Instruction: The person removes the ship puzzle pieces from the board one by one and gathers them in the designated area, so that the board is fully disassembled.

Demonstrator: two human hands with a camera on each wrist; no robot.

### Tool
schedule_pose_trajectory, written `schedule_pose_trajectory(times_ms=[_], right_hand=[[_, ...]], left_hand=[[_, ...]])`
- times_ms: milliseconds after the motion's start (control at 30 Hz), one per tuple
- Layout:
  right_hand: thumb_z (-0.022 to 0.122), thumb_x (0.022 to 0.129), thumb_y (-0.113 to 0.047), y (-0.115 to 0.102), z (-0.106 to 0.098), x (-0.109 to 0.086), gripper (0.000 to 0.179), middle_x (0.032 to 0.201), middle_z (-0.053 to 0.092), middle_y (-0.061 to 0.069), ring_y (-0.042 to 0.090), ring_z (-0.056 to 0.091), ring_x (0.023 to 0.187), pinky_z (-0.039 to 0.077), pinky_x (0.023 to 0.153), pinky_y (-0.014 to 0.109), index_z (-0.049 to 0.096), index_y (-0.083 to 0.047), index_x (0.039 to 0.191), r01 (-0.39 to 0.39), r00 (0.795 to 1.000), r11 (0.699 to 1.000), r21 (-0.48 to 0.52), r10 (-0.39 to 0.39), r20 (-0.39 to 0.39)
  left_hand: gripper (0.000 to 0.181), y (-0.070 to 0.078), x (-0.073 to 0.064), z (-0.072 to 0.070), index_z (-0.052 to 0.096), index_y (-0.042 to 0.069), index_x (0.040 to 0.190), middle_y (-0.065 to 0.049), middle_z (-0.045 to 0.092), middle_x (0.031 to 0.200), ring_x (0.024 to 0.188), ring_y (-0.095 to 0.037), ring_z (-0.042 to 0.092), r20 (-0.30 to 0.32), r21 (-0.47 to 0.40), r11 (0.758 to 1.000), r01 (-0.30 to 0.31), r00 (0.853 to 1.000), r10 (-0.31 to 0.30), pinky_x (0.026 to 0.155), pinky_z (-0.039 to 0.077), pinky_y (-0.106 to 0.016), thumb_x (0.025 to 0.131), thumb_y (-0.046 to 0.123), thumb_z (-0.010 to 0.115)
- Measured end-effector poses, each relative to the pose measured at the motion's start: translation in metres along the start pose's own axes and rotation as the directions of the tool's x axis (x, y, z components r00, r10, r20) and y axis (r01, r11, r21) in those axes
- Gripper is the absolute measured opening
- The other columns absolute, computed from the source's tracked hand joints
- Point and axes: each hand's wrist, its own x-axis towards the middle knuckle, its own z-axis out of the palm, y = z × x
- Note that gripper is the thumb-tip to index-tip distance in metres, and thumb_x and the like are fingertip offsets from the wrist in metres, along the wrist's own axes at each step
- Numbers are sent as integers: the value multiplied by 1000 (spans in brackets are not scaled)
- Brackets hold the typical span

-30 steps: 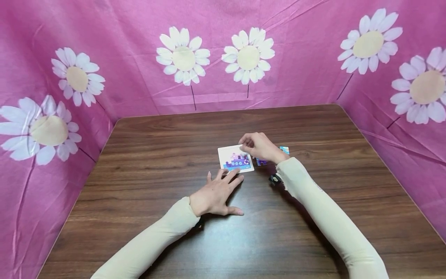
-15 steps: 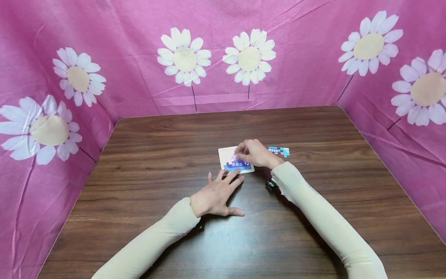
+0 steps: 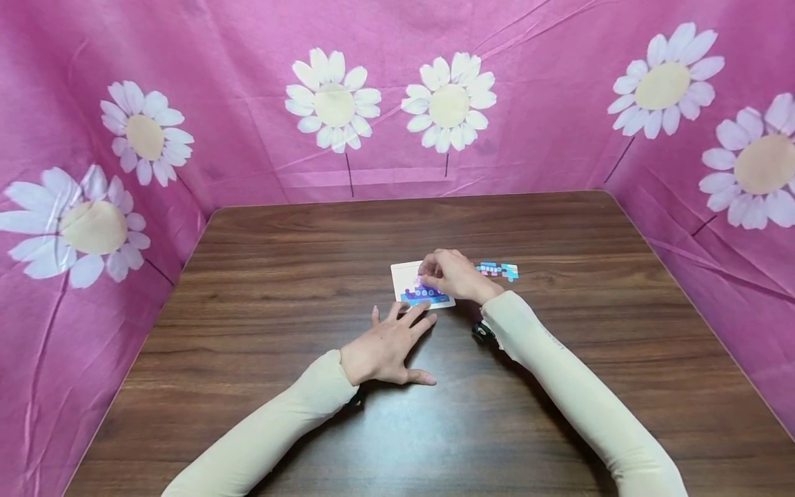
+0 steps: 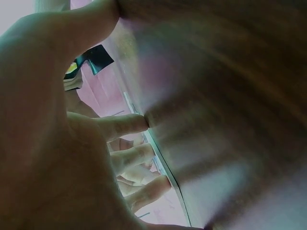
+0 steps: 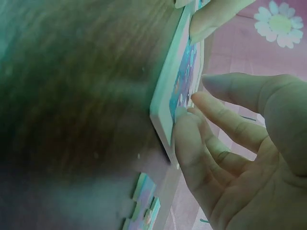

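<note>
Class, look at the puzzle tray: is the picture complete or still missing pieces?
Incomplete. The puzzle tray shows bare white at its upper part, and loose pieces lie outside it on the table.

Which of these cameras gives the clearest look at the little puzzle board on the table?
The head view: the whole puzzle board lies flat on the table, with the right hand over it and the left hand at its near edge. The right wrist view shows it edge-on; the left wrist view shows only a blurred edge.
</note>
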Motion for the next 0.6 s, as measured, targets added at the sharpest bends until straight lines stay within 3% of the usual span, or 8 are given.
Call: schedule_pose_trajectory(times_ms=[267, 600], right_hand=[[77, 95, -19, -2, -1, -4, 19, 100, 71, 6, 18, 65, 85, 52, 78, 35, 69, -10, 109, 3, 1000, 999, 46, -2, -25], [78, 94, -11, -9, 0, -8, 22, 94, 76, 7, 18, 70, 83, 56, 78, 35, 61, -7, 107, 58, 998, 985, 161, -53, -33]], left_hand=[[104, 1, -1, -2, 32, 21, 165, -3, 17, 176, 155, -39, 26, -1, 0, 1000, -2, 1000, 2, 109, 33, -82, 84, 74, 71], [104, 2, -3, -2, 33, 20, 165, -4, 19, 175, 155, -41, 27, -6, -5, 1000, -9, 1000, 9, 108, 33, -83, 84, 74, 71]])
